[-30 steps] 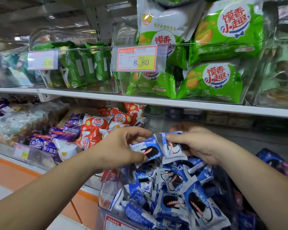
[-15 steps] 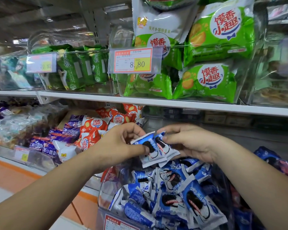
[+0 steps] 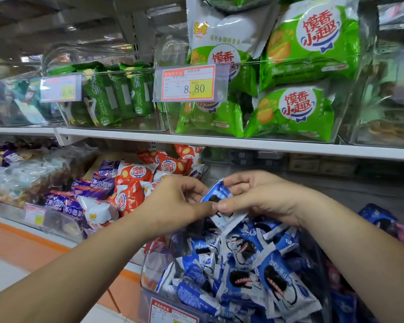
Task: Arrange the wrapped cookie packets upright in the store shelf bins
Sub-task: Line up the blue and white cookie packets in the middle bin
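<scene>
Pinching one blue cookie packet [image 3: 216, 201] between them, the left hand [image 3: 173, 206] and right hand [image 3: 264, 197] hold it above the clear bin [image 3: 154, 259], probably to stand it upright.

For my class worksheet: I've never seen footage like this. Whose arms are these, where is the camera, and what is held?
No machine here: a person restocks a shop bare-handed. The camera sits on their head, looking forward and down, so both arms reach in from below. The left hand and right hand pinch a blue-and-white cookie packet, perhaps two, above a clear bin of the same packets lying jumbled. Red packets lie to its left; green packets sit on the shelf above, by an 8.80 price tag.
</scene>
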A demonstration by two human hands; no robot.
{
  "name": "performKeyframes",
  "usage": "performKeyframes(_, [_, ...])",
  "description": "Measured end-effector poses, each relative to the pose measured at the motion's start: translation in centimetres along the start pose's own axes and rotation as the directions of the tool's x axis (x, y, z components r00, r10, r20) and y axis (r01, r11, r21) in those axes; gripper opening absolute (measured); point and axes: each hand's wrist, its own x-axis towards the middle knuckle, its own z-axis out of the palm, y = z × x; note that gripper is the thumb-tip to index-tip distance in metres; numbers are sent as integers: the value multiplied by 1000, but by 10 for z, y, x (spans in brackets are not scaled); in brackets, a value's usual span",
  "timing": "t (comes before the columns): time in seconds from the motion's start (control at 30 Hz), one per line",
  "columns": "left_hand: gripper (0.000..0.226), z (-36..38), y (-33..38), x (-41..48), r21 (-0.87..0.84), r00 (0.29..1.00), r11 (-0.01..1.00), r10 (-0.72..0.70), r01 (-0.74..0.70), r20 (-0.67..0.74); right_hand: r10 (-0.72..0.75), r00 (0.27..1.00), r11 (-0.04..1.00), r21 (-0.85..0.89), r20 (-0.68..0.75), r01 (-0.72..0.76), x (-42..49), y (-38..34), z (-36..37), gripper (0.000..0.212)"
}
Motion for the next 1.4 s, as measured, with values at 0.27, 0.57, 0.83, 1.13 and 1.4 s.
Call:
performKeyframes(0.27, [30,-17,-5,12,251,998,966,58,-57,5,-182,922,879,-477,-341,-3,7,-1,1,54])
performKeyframes(0.57, [23,20,9,78,761,893,576,-114,-297,435,-170,934,736,-670,-315,-92,15,16,-17,66])
performKeyframes(0.83, [15,8,12,83,775,880,545,-132,-320,456,-199,934,735,-676,-297,-59,15,19,-29,67])
performKeyframes(1.13, [28,-36,-9,72,872,969,428,46,-238,242,-178,920,759,-644,-350,-98,15,11,-16,62])
performKeyframes(1.4, [32,5,-5,63,891,907,265,-110,-368,407,-153,933,770,-631,-326,-95,26,18,-7,62])
